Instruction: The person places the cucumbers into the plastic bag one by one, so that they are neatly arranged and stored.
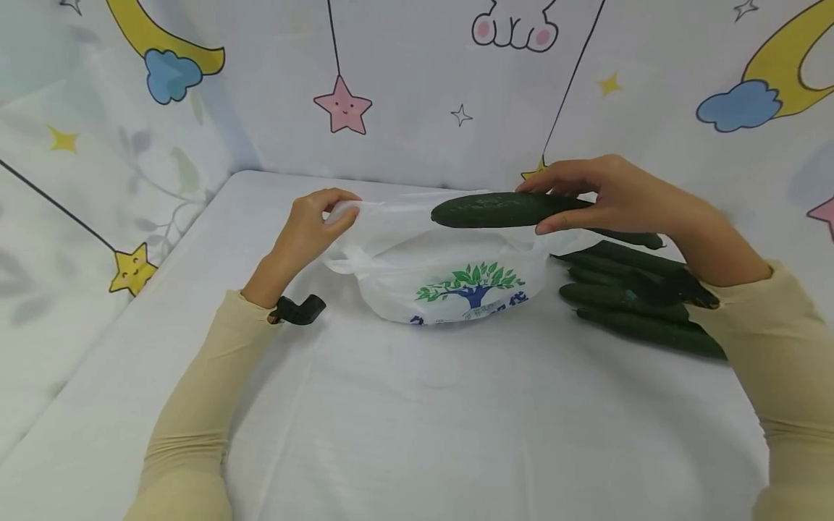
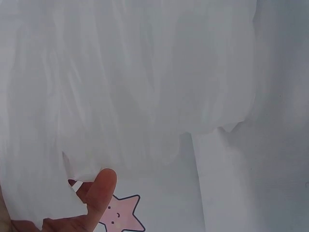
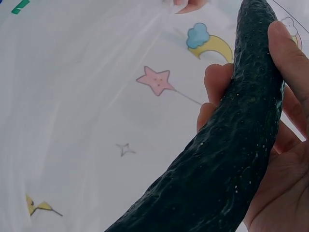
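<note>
A white plastic bag (image 1: 391,282) with a green and blue tree print lies on the table, its mouth toward the back. My left hand (image 1: 319,221) pinches the bag's rim at its left side; the left wrist view shows the thumb (image 2: 104,191) by the thin plastic. Above the bag's right part, my right hand (image 1: 606,192) grips a long dark green cucumber (image 1: 485,210), thumb on the near side and fingers on the far side. The right wrist view shows this bumpy, slightly bent cucumber (image 3: 217,154) close up. What the bag contains is hidden.
Several more cucumbers (image 1: 632,329) lie together right of the bag, partly under the right forearm. A white cloth covers the table (image 1: 417,420). Behind it hangs a white backdrop (image 1: 404,87) printed with stars, moons and clouds. Black straps (image 1: 300,310) sit at the wrists.
</note>
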The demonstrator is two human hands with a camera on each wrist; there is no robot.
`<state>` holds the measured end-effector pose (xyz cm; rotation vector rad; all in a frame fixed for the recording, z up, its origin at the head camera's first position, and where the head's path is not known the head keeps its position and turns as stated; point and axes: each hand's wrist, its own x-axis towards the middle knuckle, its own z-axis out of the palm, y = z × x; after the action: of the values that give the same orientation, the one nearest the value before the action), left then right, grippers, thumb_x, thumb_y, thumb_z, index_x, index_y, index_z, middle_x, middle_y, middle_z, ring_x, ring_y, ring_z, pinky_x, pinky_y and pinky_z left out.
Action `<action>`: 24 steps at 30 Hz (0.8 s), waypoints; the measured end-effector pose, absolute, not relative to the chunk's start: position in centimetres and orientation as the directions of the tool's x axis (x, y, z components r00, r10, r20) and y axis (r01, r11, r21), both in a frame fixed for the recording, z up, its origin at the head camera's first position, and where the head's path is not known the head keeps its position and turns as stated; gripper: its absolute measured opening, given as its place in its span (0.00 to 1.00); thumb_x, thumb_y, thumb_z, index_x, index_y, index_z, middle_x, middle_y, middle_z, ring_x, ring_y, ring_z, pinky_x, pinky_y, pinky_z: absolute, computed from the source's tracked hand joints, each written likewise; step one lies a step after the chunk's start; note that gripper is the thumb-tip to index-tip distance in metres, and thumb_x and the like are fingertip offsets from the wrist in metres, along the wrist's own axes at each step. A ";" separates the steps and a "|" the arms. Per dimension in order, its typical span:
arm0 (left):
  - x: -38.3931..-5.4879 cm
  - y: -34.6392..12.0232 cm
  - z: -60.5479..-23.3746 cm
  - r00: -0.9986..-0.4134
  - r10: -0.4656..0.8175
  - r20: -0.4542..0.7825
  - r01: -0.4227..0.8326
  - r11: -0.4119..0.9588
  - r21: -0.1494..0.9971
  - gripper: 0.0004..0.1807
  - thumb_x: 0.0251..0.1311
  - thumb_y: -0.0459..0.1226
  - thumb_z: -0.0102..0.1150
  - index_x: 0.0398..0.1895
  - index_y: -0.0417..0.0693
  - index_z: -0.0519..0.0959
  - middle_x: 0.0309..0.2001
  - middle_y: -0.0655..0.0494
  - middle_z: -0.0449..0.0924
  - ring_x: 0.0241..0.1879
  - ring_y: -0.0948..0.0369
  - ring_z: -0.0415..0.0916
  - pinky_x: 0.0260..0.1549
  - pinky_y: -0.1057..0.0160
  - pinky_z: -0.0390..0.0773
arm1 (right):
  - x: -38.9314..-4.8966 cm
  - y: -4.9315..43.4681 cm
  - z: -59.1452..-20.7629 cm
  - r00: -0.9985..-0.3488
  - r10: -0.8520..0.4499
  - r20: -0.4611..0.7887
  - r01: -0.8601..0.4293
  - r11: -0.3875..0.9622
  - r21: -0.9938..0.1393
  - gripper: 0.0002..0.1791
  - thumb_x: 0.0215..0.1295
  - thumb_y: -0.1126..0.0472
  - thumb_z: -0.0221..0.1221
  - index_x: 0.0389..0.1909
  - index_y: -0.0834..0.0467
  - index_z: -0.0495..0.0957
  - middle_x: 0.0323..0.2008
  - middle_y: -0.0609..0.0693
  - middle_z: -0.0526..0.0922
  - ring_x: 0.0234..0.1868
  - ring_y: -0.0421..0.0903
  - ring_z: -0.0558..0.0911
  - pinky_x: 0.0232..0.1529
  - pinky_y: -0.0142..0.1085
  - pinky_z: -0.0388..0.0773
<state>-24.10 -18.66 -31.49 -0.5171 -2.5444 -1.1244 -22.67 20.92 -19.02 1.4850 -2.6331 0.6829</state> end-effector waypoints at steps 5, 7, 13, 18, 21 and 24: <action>-24.1 -18.6 -31.4 -0.883 0.206 0.423 0.451 0.622 0.640 0.14 0.67 0.36 0.56 0.51 0.38 0.81 0.47 0.42 0.81 0.43 0.51 0.71 0.51 0.48 0.71 | -22.8 20.4 -18.8 -0.534 -0.804 0.260 -0.829 0.437 -0.350 0.31 0.47 0.70 0.73 0.57 0.60 0.78 0.51 0.46 0.83 0.45 0.28 0.79 0.45 0.19 0.74; -24.0 -18.6 -31.3 -0.882 0.207 0.423 0.453 0.621 0.640 0.14 0.68 0.36 0.56 0.51 0.38 0.81 0.47 0.42 0.81 0.43 0.51 0.71 0.51 0.49 0.71 | -23.0 20.3 -18.8 -0.530 -0.805 0.268 -0.831 0.430 -0.353 0.31 0.47 0.69 0.74 0.56 0.60 0.79 0.51 0.43 0.82 0.44 0.29 0.79 0.44 0.19 0.74; -24.1 -18.5 -31.4 -0.878 0.208 0.430 0.459 0.622 0.634 0.14 0.68 0.37 0.56 0.50 0.37 0.81 0.47 0.42 0.81 0.44 0.51 0.72 0.51 0.49 0.72 | -23.4 19.9 -18.7 -0.505 -0.807 0.307 -0.844 0.386 -0.372 0.31 0.46 0.69 0.74 0.56 0.60 0.79 0.52 0.34 0.80 0.49 0.28 0.78 0.49 0.19 0.72; -24.1 -18.4 -31.4 -0.881 0.198 0.429 0.451 0.624 0.638 0.14 0.68 0.37 0.56 0.50 0.38 0.81 0.47 0.42 0.82 0.44 0.51 0.72 0.49 0.50 0.72 | -23.7 19.2 -18.7 -0.486 -0.806 0.339 -0.852 0.350 -0.389 0.31 0.46 0.70 0.74 0.55 0.61 0.79 0.51 0.33 0.80 0.48 0.29 0.79 0.51 0.19 0.71; -24.0 -18.4 -31.4 -0.884 0.196 0.425 0.446 0.625 0.641 0.14 0.68 0.37 0.56 0.50 0.38 0.81 0.47 0.42 0.81 0.44 0.51 0.71 0.50 0.50 0.72 | -23.8 18.7 -18.8 -0.483 -0.810 0.334 -0.852 0.347 -0.392 0.30 0.47 0.70 0.74 0.55 0.62 0.79 0.51 0.41 0.82 0.50 0.29 0.78 0.52 0.20 0.71; -24.1 -18.5 -31.5 -0.888 0.196 0.416 0.439 0.629 0.642 0.14 0.68 0.37 0.56 0.51 0.38 0.81 0.47 0.43 0.81 0.44 0.51 0.71 0.50 0.50 0.72 | -23.9 18.2 -18.9 -0.484 -0.815 0.318 -0.850 0.352 -0.393 0.31 0.47 0.70 0.73 0.56 0.63 0.78 0.52 0.50 0.82 0.50 0.29 0.77 0.52 0.20 0.71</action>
<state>-24.09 -18.45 -31.45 -0.5119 -2.5468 -1.1236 -23.89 18.21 -18.91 1.5589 -2.5275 0.7985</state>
